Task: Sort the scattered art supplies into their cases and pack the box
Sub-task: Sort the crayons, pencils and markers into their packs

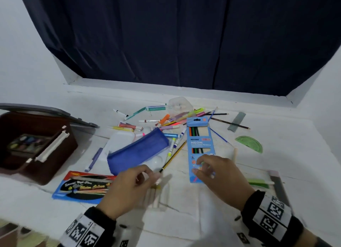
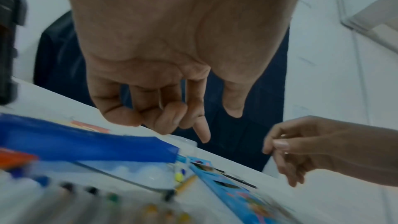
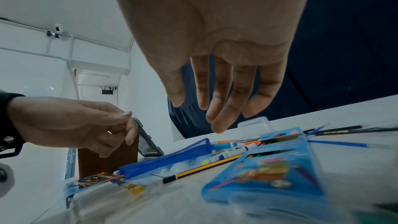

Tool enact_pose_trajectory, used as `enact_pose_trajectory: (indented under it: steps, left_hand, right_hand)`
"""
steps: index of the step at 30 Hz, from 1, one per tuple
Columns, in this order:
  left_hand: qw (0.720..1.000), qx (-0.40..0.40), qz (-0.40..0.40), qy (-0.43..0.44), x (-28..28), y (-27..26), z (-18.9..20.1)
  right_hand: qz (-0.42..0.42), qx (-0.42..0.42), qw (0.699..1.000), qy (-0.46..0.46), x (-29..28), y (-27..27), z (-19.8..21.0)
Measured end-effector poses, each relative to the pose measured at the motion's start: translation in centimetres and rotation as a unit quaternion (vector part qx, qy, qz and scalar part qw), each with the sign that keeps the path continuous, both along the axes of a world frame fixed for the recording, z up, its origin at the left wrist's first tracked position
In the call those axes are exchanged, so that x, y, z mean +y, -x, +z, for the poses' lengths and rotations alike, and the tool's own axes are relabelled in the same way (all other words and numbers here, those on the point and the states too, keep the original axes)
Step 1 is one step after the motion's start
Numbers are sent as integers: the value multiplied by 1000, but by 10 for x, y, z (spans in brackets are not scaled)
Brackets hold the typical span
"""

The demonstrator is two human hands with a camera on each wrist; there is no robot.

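My left hand hovers with loosely curled fingers, holding nothing, above a clear case of crayons. It is just in front of the blue pencil pouch, which lies on a white palette. My right hand hovers with relaxed, spread fingers over the near end of the light-blue neon pencil box; in the right wrist view the fingers hang above the box without touching it. A yellow-black pencil lies between pouch and box. Scattered markers lie behind them.
An open brown box with a paint set inside stands at the left. A water colour pack lies near the left hand. At the right are a green protractor, a grey strip and loose pencils; a clear tub stands at the back.
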State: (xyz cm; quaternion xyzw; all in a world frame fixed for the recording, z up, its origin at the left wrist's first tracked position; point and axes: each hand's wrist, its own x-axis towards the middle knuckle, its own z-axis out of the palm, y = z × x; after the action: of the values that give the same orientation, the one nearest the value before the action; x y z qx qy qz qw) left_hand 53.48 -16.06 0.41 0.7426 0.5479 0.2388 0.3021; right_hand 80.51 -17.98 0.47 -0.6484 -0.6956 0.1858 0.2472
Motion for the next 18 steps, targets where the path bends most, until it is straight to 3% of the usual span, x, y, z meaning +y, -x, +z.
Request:
enact_pose_trajectory:
  steps: [2, 6, 12, 18]
  left_hand:
    - [1000, 15, 8, -16, 24, 36, -2]
    - [989, 127, 5, -80, 81, 84, -9]
    - [945, 306, -111, -43, 140, 80, -11]
    - [901, 385, -197, -41, 150, 73, -27]
  right_hand:
    - [2, -10, 1000, 8, 15, 22, 1]
    - [4, -32, 999, 32, 48, 54, -7]
    - [-21, -109, 992, 58, 89, 88, -20]
    - [-29, -109, 987, 113, 115, 105, -14]
